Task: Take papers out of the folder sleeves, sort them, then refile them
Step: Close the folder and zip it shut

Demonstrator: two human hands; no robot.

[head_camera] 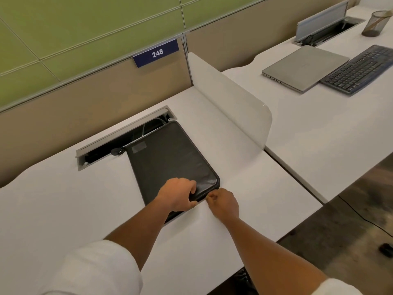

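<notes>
Lying flat on the white worktop [63,199], a black zippered folder [170,158] sits closed, its far end reaching the edge of an open cable tray [119,141] sunk into the surface, its near right corner rounded and glossy. The left hand [177,194] rests on that near corner, fingers curled down over the cover and thumb wrapped against the near edge, pressing the folder in place. Just beside it, the right hand [222,204] has thumb and forefinger pinched together on a small bright bit at the zipper line of the near edge, most likely the zip pull, though it is too small to make out clearly. Both forearms are bare, with white sleeves [95,271] pushed up near the elbows. A pale patch, perhaps a label, shows near the folder's far left corner. To the right of the folder a low white divider [229,99] stands upright, parting this place from the neighbouring worktop, where a closed grey laptop [304,67] lies beside a dark keyboard [359,69], the two touching or nearly so. Farther back stand a second cable tray with its lid raised [321,20] and a mesh pen cup [376,23]. Behind the folder, on the tan partition, a blue plate reads 248 [156,53], with green panels above it.
</notes>
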